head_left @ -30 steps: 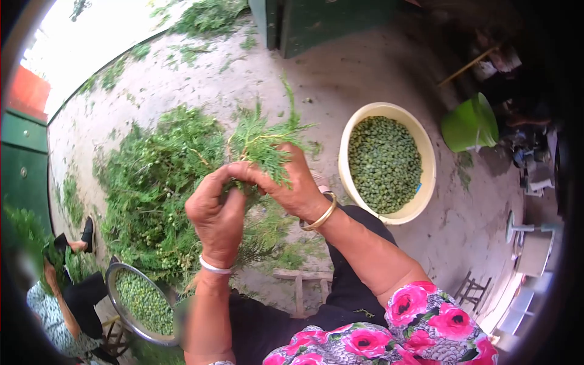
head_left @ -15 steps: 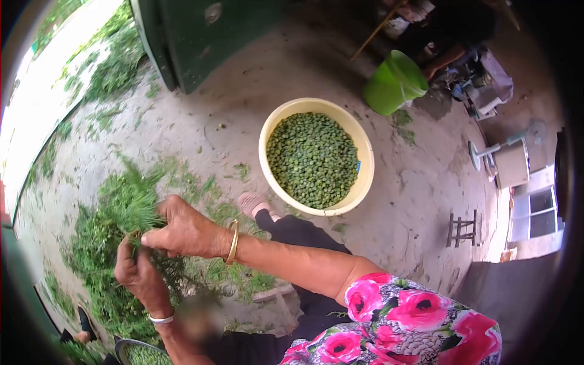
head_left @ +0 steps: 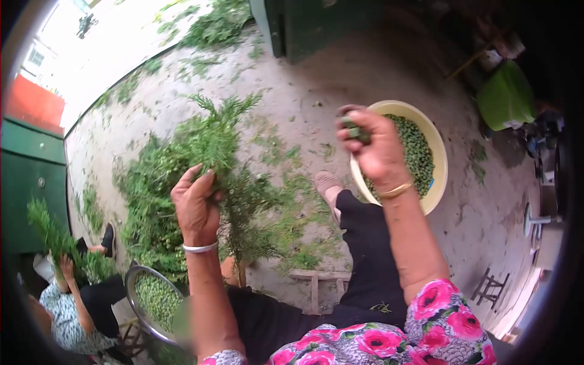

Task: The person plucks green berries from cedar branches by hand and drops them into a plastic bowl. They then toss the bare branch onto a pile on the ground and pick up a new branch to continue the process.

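Observation:
My left hand (head_left: 198, 207) is closed around the stem of a feathery evergreen sprig (head_left: 213, 137), its fronds pointing up and away. In my right hand (head_left: 382, 152), curled fingers hold a few small green cones (head_left: 356, 131). That hand is at the left side of a cream plastic basin (head_left: 443, 155), partly covering it. A mass of similar green cones (head_left: 418, 146) fills much of the basin. Beneath and beyond my left hand lies a heap of cut evergreen branches (head_left: 152, 207) on the floor.
At the lower left another person's hand (head_left: 66, 264) is on green branches. A metal bowl (head_left: 135, 299) of green cones stands between us. A green bucket (head_left: 505, 97) is at the upper right, a small wooden stool (head_left: 490, 286) at the right. A green door (head_left: 316, 27) stands at the back.
My hands, together at the branches before, have separated. The right has moved right to the basin with green cones; the left keeps the sprig. The view has turned left, showing another person.

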Demonstrator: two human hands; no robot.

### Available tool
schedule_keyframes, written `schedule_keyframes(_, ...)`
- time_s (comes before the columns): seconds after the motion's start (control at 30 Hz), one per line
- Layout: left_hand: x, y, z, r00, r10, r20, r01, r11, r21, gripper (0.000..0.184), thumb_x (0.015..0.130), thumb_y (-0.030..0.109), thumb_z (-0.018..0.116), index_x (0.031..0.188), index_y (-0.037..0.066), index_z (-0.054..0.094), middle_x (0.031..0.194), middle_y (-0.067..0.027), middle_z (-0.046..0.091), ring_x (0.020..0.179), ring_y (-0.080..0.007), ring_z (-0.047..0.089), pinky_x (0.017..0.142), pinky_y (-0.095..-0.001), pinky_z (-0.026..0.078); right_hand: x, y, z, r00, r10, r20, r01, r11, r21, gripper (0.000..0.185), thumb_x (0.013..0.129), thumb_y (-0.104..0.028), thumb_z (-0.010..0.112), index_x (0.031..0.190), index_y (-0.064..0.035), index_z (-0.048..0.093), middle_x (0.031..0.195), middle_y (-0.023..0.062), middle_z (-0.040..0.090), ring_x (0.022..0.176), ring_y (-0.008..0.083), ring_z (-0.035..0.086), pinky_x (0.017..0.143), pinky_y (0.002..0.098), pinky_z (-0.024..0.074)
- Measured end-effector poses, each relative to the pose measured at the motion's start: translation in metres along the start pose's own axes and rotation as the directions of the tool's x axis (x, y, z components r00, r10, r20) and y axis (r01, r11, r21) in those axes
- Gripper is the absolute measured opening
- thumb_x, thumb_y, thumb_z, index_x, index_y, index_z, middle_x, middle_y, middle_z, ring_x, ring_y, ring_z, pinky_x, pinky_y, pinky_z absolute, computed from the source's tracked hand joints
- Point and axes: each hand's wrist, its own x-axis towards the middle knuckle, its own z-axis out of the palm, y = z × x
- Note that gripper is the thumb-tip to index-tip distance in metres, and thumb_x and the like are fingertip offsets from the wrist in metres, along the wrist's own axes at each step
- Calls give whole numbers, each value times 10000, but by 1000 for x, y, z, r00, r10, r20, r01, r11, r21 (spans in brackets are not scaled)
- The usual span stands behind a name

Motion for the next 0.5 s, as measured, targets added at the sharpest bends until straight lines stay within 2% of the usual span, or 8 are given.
schedule_keyframes(0.13,-3,6,-9,1000,-9,14,10,996,-86,209,793,-17,619,994,13,572,734,9,588,546,-46,443,488,-252,384,3,-45,-77,972,-129,-197,123,991,-43,200,761,-3,556,933,100,545,803,142,585,690,178,577,543,244,473)
schedule_keyframes(0.2,0,5,-16,999,-1,39,6,989,-148,198,792,-17,614,982,22,570,736,15,586,545,-44,439,490,-254,384,-2,-60,-108,903,-226,-365,142,959,-244,151,765,-62,572,888,25,589,806,111,596,737,197,586,667,341,495)
schedule_keyframes(0.23,2,5,-20,999,-14,52,24,980,-199,194,793,-19,608,977,29,569,732,17,582,543,-45,438,491,-256,384,-6,-73,-135,883,-248,-399,-27,821,-570,177,772,-119,590,893,7,624,829,83,614,745,184,582,694,341,480)
schedule_keyframes(0.27,3,6,-23,997,-28,67,43,968,-248,190,793,-22,601,971,36,568,727,18,579,541,-46,436,493,-258,384,-12,-70,-139,884,-248,-395,-27,818,-574,177,772,-119,590,893,7,624,829,83,614,745,184,582,694,341,480)
schedule_keyframes(0.33,2,6,-27,996,-22,88,47,957,-285,140,819,-12,592,937,56,559,730,12,579,548,-52,445,492,-249,388,-27,-63,-138,820,-556,-138,131,417,-900,226,767,-136,608,924,26,634,834,64,619,739,156,571,674,324,466)
schedule_keyframes(0.37,4,4,-32,995,-37,98,69,935,-347,115,835,-2,589,922,64,555,737,8,582,552,-55,450,489,-245,390,-34,-62,-132,847,-528,-63,136,330,-934,313,771,-137,634,1009,66,624,886,100,646,781,157,598,730,314,489)
schedule_keyframes(0.4,5,2,-35,993,-54,109,95,909,-406,93,850,8,586,907,72,550,743,4,585,557,-58,454,487,-240,391,-36,-59,-124,846,-529,-64,133,327,-936,313,771,-137,634,1009,66,624,886,100,646,781,157,598,730,314,489)
schedule_keyframes(0.5,5,1,-42,983,-85,165,150,887,-437,70,872,26,581,879,81,539,764,-5,594,562,-65,461,483,-233,396,-40,-32,-78,907,-411,92,233,308,-922,371,772,-157,673,1069,61,623,949,137,664,870,159,624,826,308,496)
